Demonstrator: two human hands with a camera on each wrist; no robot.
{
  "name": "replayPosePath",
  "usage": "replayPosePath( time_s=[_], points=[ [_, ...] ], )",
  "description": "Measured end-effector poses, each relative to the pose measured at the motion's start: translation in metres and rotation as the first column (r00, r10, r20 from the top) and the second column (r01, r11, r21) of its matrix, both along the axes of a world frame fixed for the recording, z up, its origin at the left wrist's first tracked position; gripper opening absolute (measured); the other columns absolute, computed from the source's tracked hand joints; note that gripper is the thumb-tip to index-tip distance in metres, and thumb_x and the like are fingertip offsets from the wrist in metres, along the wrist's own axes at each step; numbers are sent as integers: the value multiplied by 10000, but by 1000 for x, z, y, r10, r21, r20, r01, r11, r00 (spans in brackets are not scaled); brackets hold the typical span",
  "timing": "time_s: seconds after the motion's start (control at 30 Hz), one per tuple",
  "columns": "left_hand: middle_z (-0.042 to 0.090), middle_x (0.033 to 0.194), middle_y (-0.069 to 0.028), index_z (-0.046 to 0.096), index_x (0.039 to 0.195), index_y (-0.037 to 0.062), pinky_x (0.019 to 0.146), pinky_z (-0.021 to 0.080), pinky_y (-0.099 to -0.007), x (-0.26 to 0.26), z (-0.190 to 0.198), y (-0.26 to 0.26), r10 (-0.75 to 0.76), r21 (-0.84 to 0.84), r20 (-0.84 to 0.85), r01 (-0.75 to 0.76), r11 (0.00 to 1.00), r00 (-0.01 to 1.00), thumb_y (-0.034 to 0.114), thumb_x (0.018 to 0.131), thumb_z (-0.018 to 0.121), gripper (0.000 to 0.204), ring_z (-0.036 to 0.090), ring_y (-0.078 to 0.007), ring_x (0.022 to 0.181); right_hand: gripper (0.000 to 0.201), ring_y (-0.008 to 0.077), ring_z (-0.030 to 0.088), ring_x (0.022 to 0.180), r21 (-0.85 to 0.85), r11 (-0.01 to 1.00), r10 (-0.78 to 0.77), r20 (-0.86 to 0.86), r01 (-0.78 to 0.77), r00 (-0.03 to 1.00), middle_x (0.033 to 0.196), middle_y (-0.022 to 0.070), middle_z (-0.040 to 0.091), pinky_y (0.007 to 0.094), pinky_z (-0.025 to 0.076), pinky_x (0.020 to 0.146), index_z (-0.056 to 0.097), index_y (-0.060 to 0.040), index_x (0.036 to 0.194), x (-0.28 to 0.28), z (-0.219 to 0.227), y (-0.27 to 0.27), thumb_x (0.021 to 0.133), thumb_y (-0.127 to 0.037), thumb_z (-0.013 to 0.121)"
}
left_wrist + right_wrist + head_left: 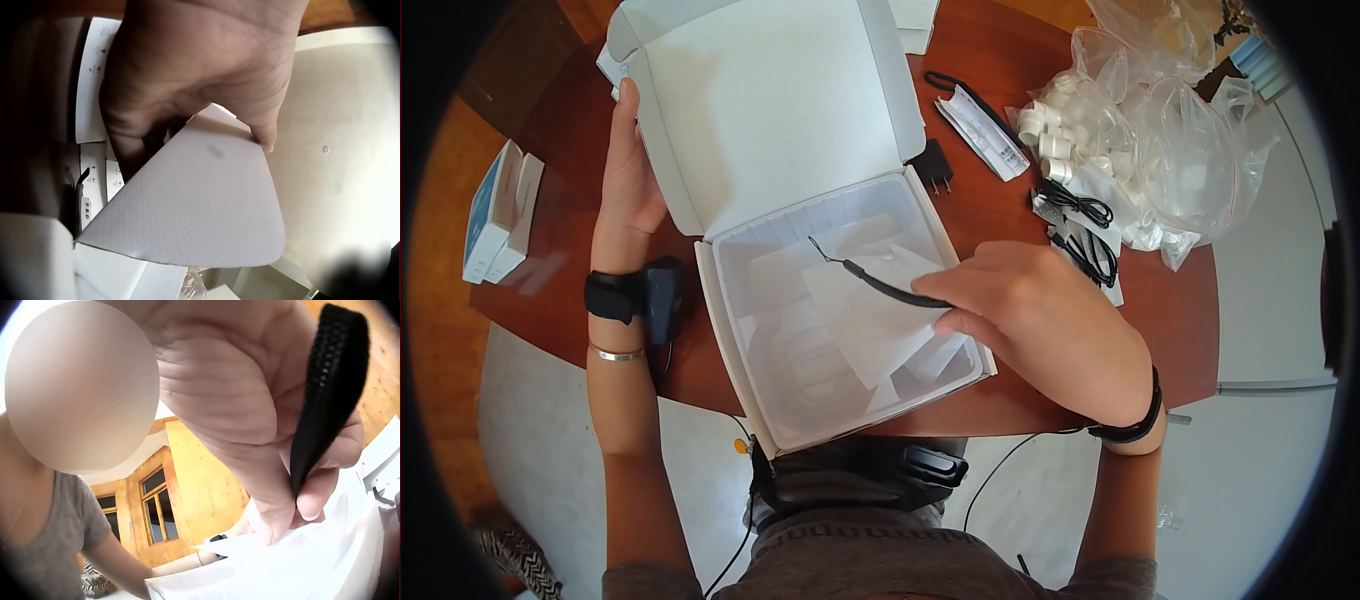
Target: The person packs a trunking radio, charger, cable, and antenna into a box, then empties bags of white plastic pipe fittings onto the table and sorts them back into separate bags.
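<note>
A white box (725, 350) stands with its lid (770, 100) raised. My left hand (632, 185) grips the lid's left edge, thumb in front; in the left wrist view that hand (206, 69) holds a white flap (200, 194). Over the box, my right hand (1030, 310) pinches a black strap (885, 287) whose thin loop hangs to the left. White papers (865, 330) lie in the translucent tray (770, 400) below it. The right wrist view has the strap (331, 387) between thumb and fingers of that hand (250, 406), close to white paper (281, 562).
Right of the box are a black plug adapter (933, 165), a packet (985, 135), another black strap (975, 95), coiled black cables (1090, 250) and clear bags (1190, 150) of white plastic parts (1055, 145). Small boxes (500, 215) stand at the table's left edge.
</note>
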State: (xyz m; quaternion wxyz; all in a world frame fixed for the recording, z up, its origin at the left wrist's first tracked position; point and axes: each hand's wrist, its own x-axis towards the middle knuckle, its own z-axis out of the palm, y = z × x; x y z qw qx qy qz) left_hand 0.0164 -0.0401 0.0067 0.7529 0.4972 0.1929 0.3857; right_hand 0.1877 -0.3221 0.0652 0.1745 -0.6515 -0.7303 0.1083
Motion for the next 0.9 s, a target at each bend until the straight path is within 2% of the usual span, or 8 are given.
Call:
replayPosePath(
  time_s=[0.33,0.4,0.43,0.5,0.63,0.77,0.83,0.9],
  points=[
    [517,1283,-104,413,1348,30,948,452,-331,0,1,-1,10,-35,4,-10,999,1000,585,908,456,709,515,-195,1158,285,287,577,680,-28,999,-26,6,27,1000,727,119,606,376,462,613,662,-23,985,-4,-1,2,707,-55,716],
    [515,1286,-108,412,1347,29,945,458,-330,-2,-1,1,-31,16,-6,32,999,999,592,906,455,717,518,-196,1157,279,268,570,653,204,978,-41,-11,43,999,766,117,634,352,461,591,664,-15,989,-3,-2,6,713,-15,706],
    [515,1286,-108,412,1347,29,945,458,-330,-4,-2,3,-31,16,-7,32,999,999,592,906,455,717,518,-196,1157,279,268,570,653,205,978,-41,-12,43,999,766,117,634,352,461,591,664,-15,989,-3,-3,9,713,-15,706],
    [516,1283,-112,394,1356,27,922,481,-329,-9,-6,7,-118,69,17,116,991,993,604,896,469,742,526,-198,1150,273,242,567,643,513,856,-49,-47,67,998,812,117,656,319,459,581,661,1,987,-3,-6,17,716,27,689],
    [512,1288,-111,368,1368,23,893,505,-328,-15,-18,14,-229,61,68,226,972,971,609,886,484,768,536,-199,1138,272,227,572,648,653,757,39,-17,-19,999,862,120,668,298,461,585,662,11,984,-5,-16,27,715,49,677],
    [526,1270,-109,385,1360,27,862,516,-331,-11,-19,12,-218,25,64,217,976,974,639,873,469,786,558,-204,1103,230,254,597,671,525,850,78,-67,-32,995,846,115,640,324,483,588,626,12,974,-8,-26,26,747,48,632],
    [545,1249,-108,420,1343,28,849,513,-334,-10,-17,9,-150,4,46,150,989,988,669,867,442,799,573,-209,1074,171,292,608,705,78,982,177,-90,-170,980,750,126,575,362,497,590,528,21,937,-11,-26,19,766,16,529],
    [545,1248,-107,423,1340,28,857,508,-338,-10,-16,8,-99,34,18,99,995,995,664,870,444,792,572,-210,1074,165,329,609,701,-34,979,195,-159,-203,968,734,143,569,383,494,591,487,22,948,-14,-31,16,784,31,503]
  ],
)
